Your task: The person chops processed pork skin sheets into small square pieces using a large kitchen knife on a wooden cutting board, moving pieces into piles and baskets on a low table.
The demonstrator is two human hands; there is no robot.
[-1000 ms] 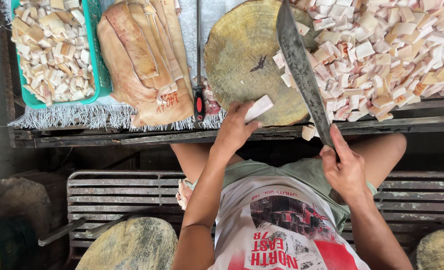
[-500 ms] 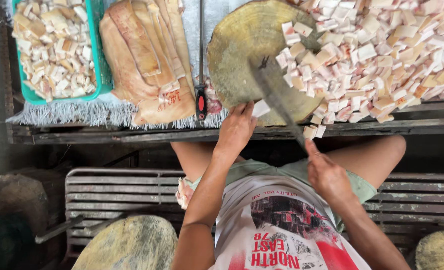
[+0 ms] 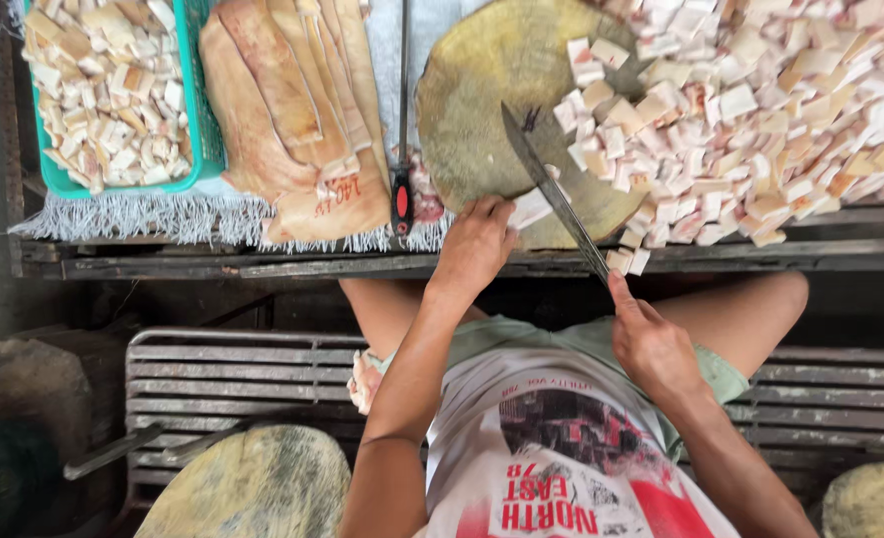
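Note:
My left hand (image 3: 477, 244) rests on the near edge of a round wooden chopping block (image 3: 482, 110) and pins a pale piece of fatty meat (image 3: 530, 209) with its fingertips. In my right hand (image 3: 651, 344) is a long cleaver (image 3: 547, 184). Its blade slants across the block, with the edge right beside the held piece. A big heap of pale cut cubes (image 3: 761, 110) covers the block's right side and the table beyond it.
Long slabs of pale skin (image 3: 293, 110) lie left of the block, beside a green basket (image 3: 203, 149) full of cut cubes. A thin tool with a black and red handle (image 3: 402, 194) lies between slabs and block. Below are the table's wooden edge (image 3: 263, 264), a metal slatted bench (image 3: 233, 379) and another round block (image 3: 253, 488).
The cleaver was raised high a second ago and has come down onto the block beside the held piece. My left hand stayed at the block's near edge.

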